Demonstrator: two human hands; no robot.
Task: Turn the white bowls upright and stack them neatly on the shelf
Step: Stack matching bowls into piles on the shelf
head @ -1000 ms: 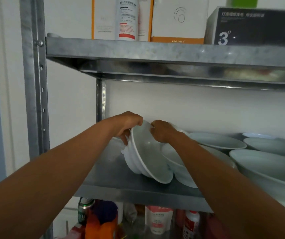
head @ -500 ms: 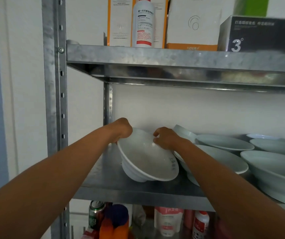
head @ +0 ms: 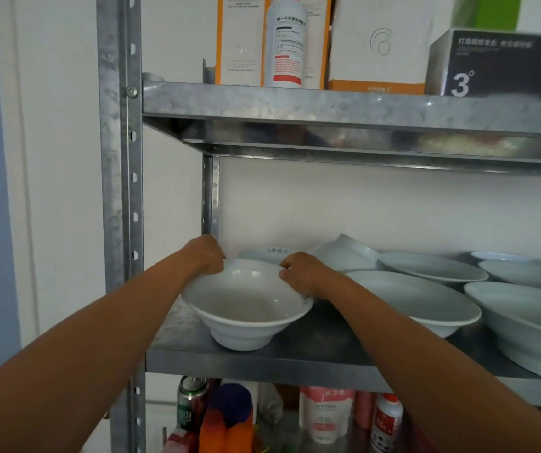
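Since 1.0 s ago the white bowl point(head: 246, 302) goes from lying on its side, mouth toward the camera, to upright, its foot now on the middle shelf point(head: 311, 364) close to the front edge. Left hand point(head: 205, 256): fingers curled over the far-left rim, clamped on it. Right hand point(head: 298, 273): fingers and thumb pinch the right rim. Bowl count on this shelf: 1 held; 1 lettered bowl point(head: 272, 252) just behind it, mostly hidden; 1 tilted bowl point(head: 344, 253) leaning at the back; 5 upright bowls point(head: 409, 299) to the right, the farthest only a sliver, so 8 in view. Open room: bare metal between the held bowl and the left post point(head: 118, 191); a gap between the held bowl and the nearest upright bowl, crossed by the right forearm; free height up to the upper shelf point(head: 328, 109). Upper shelf carries 1 white bottle point(head: 287, 44) with a red label, 1 dark box point(head: 498, 67) marked 3°, and orange-trimmed boxes point(head: 236, 40), count uncertain. Below: 1 can point(head: 192, 400), 1 pouch point(head: 326, 416), 1 small bottle point(head: 386, 420).
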